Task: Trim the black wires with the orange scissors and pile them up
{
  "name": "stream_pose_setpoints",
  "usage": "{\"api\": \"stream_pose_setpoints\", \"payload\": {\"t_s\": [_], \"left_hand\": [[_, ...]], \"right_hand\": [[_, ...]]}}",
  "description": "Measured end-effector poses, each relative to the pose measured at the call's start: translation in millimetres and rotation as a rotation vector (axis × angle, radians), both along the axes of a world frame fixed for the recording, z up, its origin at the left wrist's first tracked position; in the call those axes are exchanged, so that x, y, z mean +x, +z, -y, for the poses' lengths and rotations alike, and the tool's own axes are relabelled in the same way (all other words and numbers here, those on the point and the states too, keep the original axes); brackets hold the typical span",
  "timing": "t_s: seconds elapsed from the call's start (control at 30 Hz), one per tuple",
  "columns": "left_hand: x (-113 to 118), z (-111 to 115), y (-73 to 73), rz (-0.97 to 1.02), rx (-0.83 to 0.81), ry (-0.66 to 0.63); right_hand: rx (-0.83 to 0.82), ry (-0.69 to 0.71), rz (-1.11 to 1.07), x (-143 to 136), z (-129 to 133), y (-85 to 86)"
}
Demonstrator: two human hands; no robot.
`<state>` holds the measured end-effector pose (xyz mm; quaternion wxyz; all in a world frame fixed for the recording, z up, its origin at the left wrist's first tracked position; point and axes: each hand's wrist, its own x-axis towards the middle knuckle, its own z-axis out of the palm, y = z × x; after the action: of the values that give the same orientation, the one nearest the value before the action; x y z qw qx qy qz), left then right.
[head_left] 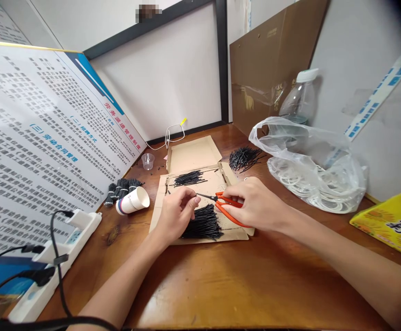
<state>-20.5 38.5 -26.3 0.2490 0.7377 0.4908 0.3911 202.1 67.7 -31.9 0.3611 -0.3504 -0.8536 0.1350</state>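
My right hand (pixel 257 204) grips a pair of orange-handled scissors (pixel 220 202), their dark, narrow blades pointing left. At the blade tips, my left hand (pixel 177 211) is closed in a pinch between thumb and fingers. Whatever it holds is too small to make out. Under both hands lies an opened-out cardboard box (pixel 195 154). A dense pile of short black wire-like pieces (pixel 205 223) rests on its near part, partly covered by my left hand. Farther back on the cardboard is a smaller black bunch (pixel 188 178). Another black heap (pixel 245 158) sits on the table to the right.
Left stand a power strip (pixel 67 250) with plugged cables, a tipped paper cup (pixel 133 201), tied black bundles (pixel 117 191) and a small clear cup (pixel 148 161). Right are a plastic bag (pixel 317 184) of white cords, a bottle (pixel 298 99) and a yellow package (pixel 393 225).
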Motion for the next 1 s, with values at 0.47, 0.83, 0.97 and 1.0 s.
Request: {"api": "stream_pose_setpoints", "payload": {"t_s": [0.47, 0.83, 0.97, 1.0], "left_hand": [[-15.3, -16.6, -8.3, -0.226, 0.142, 0.075], [-26.6, -60.2, -23.9, -0.458, 0.215, 0.157], [-32.3, -42.6, -22.9, -0.472, 0.200, 0.065], [-32.8, -38.0, -21.0, -0.480, 0.192, 0.033]], "right_hand": [[-0.034, -0.050, -0.075, 0.3, -0.8, 1.8], [-0.043, -0.106, -0.070, 3.3, -4.3, 4.8], [-0.043, -0.109, -0.053, 2.7, -5.5, 2.8], [-0.044, -0.111, -0.045, 2.3, -6.2, 1.9]]}}
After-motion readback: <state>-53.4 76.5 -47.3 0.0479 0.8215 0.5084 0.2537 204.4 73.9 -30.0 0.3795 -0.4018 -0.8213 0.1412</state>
